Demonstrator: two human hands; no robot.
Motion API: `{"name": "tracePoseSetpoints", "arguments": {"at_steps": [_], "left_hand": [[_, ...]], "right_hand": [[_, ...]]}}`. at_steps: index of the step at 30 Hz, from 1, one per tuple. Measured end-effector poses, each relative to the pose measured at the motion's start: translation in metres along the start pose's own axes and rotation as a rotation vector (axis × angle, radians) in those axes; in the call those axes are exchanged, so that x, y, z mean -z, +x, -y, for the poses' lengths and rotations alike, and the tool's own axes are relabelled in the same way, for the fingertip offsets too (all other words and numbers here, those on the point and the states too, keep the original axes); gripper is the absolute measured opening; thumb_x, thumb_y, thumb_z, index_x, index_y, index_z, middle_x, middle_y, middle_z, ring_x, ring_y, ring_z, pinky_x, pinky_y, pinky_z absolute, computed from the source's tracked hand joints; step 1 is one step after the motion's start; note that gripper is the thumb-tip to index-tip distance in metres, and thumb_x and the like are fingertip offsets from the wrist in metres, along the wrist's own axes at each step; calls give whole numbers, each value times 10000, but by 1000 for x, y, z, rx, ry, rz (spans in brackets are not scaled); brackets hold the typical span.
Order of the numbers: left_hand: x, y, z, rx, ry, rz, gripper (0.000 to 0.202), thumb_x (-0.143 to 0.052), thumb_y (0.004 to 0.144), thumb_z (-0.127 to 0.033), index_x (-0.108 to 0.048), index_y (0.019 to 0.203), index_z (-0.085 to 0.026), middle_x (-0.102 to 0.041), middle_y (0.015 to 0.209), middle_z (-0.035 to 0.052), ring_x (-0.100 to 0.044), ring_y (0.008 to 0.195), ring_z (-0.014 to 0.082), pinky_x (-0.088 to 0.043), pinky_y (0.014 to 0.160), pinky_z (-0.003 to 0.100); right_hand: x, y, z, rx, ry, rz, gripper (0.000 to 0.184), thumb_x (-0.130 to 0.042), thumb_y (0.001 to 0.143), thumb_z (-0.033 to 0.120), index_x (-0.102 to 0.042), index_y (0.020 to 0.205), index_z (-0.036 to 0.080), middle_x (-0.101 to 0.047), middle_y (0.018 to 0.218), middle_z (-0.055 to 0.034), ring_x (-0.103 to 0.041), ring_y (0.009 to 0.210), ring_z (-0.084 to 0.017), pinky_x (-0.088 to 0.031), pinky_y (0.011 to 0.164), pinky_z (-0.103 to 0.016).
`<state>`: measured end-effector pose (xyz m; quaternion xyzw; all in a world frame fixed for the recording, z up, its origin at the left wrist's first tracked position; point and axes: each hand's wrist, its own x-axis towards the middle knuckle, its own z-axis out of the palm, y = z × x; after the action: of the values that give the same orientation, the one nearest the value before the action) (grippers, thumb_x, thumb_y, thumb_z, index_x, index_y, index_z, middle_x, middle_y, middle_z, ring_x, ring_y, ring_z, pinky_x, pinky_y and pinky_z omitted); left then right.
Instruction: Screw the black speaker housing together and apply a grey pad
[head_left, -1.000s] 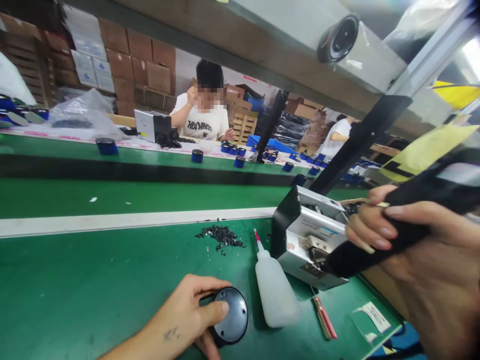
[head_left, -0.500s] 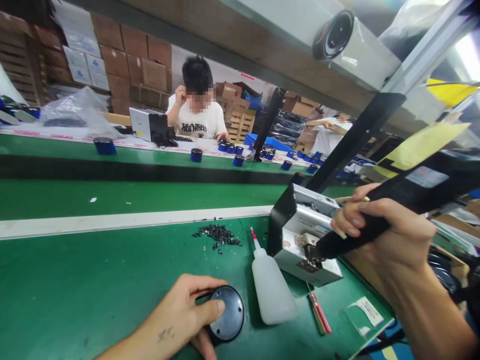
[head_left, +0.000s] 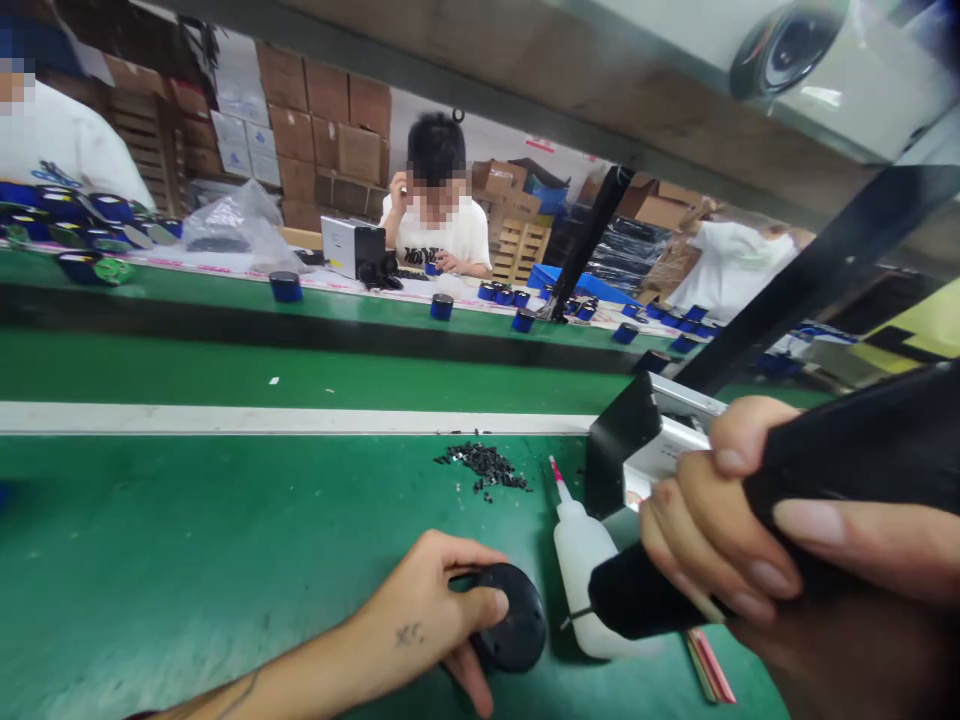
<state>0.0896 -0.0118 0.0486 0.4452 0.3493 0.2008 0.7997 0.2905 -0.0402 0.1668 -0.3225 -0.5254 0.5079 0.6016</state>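
Observation:
My left hand (head_left: 444,605) is closed on a round black disc-shaped part (head_left: 523,625), its thumb pressed on the upper face and its fingers around the edge. Gripped in my right hand (head_left: 724,515) is a black electric screwdriver (head_left: 645,597). Its thin metal bit points left, to the right of the black part and apart from it. Behind the screwdriver's nose lies a white squeeze bottle (head_left: 581,550) with a red-marked nozzle. A metal-and-black screw feeder (head_left: 622,450) stands beyond my right hand, which partly hides it.
A pile of tiny black pieces (head_left: 486,466) lies on the green bench (head_left: 225,560). A white strip (head_left: 300,418) crosses behind it. Blue-and-black round parts (head_left: 441,307) stand on the far ledge, where a co-worker (head_left: 450,215) sits. A red-and-white slim item (head_left: 709,665) lies near my right wrist.
My right hand has drawn the screwdriver away from the screw feeder, down and toward the black part. My left hand still holds that part, now tilted differently. The view has swung left.

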Motion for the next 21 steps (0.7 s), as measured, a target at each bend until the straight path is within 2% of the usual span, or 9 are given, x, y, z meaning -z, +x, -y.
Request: {"name": "tracePoseSetpoints", "arguments": {"at_steps": [2, 5, 12, 21], "left_hand": [[0, 0, 0, -22, 7, 23, 336, -638, 745, -286, -613, 1021, -96, -716, 842, 100, -654, 435, 131, -444, 387, 149], [1, 1, 0, -48, 22, 64, 234, -602, 773, -272, -655, 930, -107, -710, 799, 82, -647, 432, 114, -429, 381, 128], [1, 3, 4, -35, -21, 52, 270, -636, 717, -284, -647, 920, -106, -709, 803, 83, -622, 394, 117, -450, 361, 153], [2, 3, 8, -29, -9, 30, 340, -641, 696, -315, -644, 956, -96, -704, 818, 101, -630, 412, 135, -448, 360, 171]], "right_hand": [[-13, 0, -6, -34, 54, 67, 124, -592, 797, 255, -594, 917, 225, -480, 516, 36, -416, 414, -123, -375, 423, -291], [-19, -1, -12, -36, 54, 90, 111, -602, 814, 247, -579, 921, 231, -472, 528, 41, -415, 436, -117, -366, 437, -280], [-21, -1, -14, -66, 31, 144, 121, -637, 837, 252, -569, 934, 226, -492, 564, 34, -454, 490, -122, -399, 477, -280], [-32, -4, -17, -112, -40, 130, 166, -681, 842, 320, -544, 912, 256, -485, 563, 47, -419, 474, -107, -385, 461, -255]]}}
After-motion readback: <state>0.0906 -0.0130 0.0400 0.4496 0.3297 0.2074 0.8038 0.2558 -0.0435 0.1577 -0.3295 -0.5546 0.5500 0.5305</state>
